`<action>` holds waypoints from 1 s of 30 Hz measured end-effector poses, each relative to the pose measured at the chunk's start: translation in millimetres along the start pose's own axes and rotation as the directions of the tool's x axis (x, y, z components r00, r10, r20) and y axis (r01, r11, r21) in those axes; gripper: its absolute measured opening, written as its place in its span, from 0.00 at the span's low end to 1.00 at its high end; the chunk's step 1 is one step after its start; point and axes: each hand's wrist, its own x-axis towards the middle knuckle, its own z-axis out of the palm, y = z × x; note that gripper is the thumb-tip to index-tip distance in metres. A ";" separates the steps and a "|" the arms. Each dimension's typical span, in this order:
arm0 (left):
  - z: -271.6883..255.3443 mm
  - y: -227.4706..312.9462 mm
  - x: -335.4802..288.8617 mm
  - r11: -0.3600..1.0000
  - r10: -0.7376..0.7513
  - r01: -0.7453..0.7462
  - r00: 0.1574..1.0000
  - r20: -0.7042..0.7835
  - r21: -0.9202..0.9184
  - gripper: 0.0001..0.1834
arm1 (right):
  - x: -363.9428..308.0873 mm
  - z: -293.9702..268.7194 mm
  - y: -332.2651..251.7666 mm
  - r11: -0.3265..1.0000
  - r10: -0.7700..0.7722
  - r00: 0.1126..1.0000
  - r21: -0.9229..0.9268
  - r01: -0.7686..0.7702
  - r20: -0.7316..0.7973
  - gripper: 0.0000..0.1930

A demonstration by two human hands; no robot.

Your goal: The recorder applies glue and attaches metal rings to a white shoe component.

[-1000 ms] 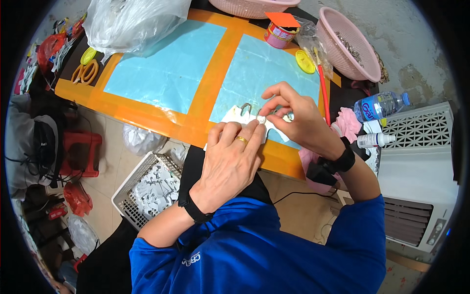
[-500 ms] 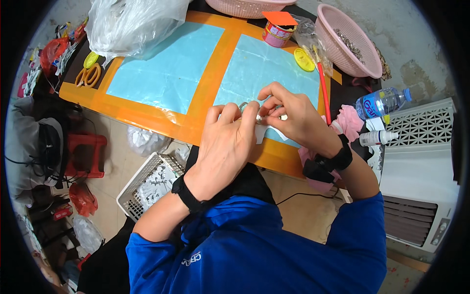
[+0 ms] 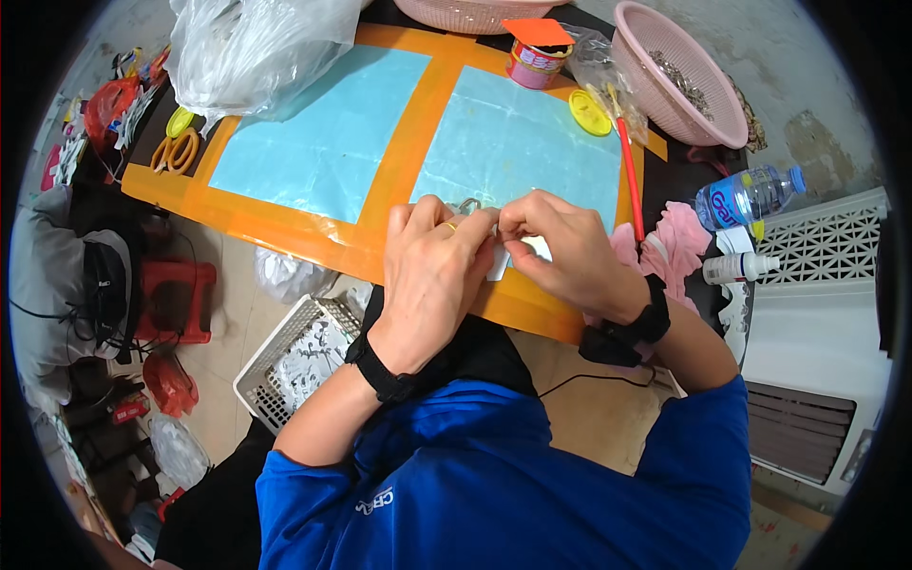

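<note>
Blue-and-orange desk (image 3: pixel 323 161) fills the view, both hands meeting at its near edge. Left hand (image 3: pixel 432 275) and right hand (image 3: pixel 560 252) pinch a small white piece (image 3: pixel 501 264) with a bit of metal at 12 o'clock of the knuckles, grip narrow and closed on it. Pink basket (image 3: pixel 679 71) sits at 2 o'clock, yellow lid (image 3: pixel 589 112) nearer. Risk, I'd judge: the piece slips from the fingertips off the edge into the white crate (image 3: pixel 294 356) below.

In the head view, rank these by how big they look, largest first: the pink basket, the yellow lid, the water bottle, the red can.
1. pink basket
2. water bottle
3. red can
4. yellow lid
The can and lid look close in size, so their order is unsure.
</note>
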 end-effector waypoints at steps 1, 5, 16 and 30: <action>-0.9 0.0 1.2 1.000 -0.007 0.007 1.000 0.006 -0.013 0.14 | -0.3 -0.9 0.1 1.000 -0.011 1.000 -0.013 0.011 0.011 0.11; 0.2 -1.9 0.7 0.999 -0.014 0.013 1.000 -0.008 -0.051 0.13 | -1.7 -4.7 1.6 0.998 -0.055 0.997 -0.036 0.058 0.061 0.09; 1.9 -1.6 -25.1 0.994 0.112 -0.112 0.994 -0.013 -0.013 0.26 | -15.2 -25.3 -4.3 0.898 -0.263 0.936 -0.296 0.326 0.234 0.14; 6.6 -3.5 -26.8 0.990 0.138 -0.139 0.989 -0.043 -0.022 0.25 | 21.8 -23.5 -0.9 0.942 -0.100 0.987 -0.307 0.135 0.127 0.07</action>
